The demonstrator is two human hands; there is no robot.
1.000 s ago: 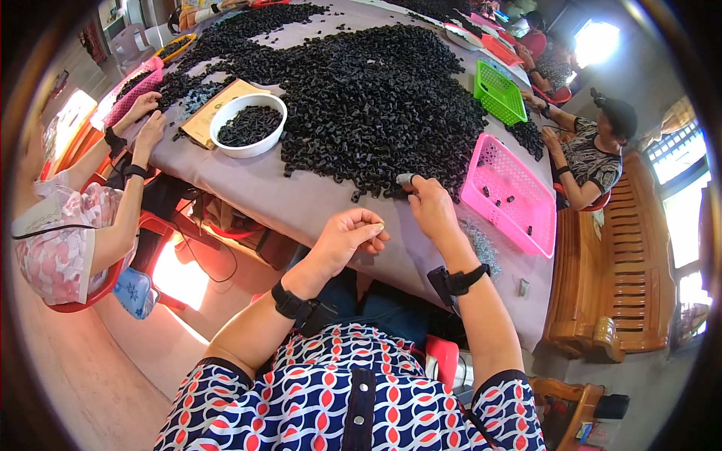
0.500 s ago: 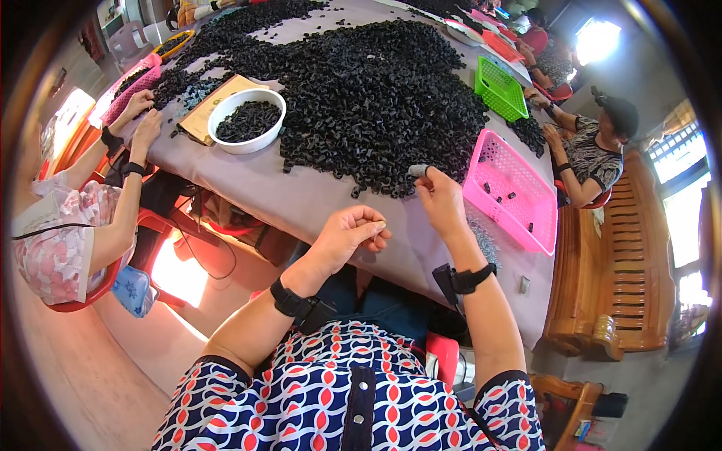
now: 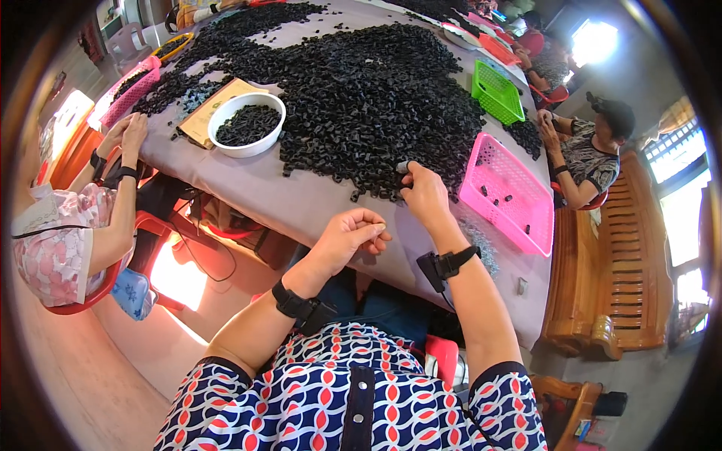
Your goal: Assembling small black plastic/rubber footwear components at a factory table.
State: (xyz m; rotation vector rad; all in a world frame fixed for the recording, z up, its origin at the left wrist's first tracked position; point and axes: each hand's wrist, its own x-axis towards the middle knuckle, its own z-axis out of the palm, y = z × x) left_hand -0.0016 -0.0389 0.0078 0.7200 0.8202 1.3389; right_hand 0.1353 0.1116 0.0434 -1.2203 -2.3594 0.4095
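Note:
A large heap of small black rubbery pieces (image 3: 376, 98) covers the middle of the table. My right hand (image 3: 426, 194) is at the heap's near edge with fingers bent inward. A grey cover wraps one of its fingertips, and whatever lies under the fingers is hidden. My left hand (image 3: 348, 239) hangs over the table's near edge, thumb against curled fingers; anything pinched there is too small to make out. Right of my right hand lies a pink plastic basket (image 3: 471, 197) with several black pieces inside. Both wrists wear black bands.
A white bowl (image 3: 275, 137) of black pieces stands left, beside a tan booklet or flat box (image 3: 197, 125). A green basket (image 3: 497, 107) sits at the far right. Clear small bits (image 3: 481, 248) lie beside the pink basket. People work at both sides; a wooden bench (image 3: 628, 263) stands right.
My right hand has shifted slightly left along the heap's edge. My left hand has stayed in place. The person at left has drawn their hands together, and so has the one at right.

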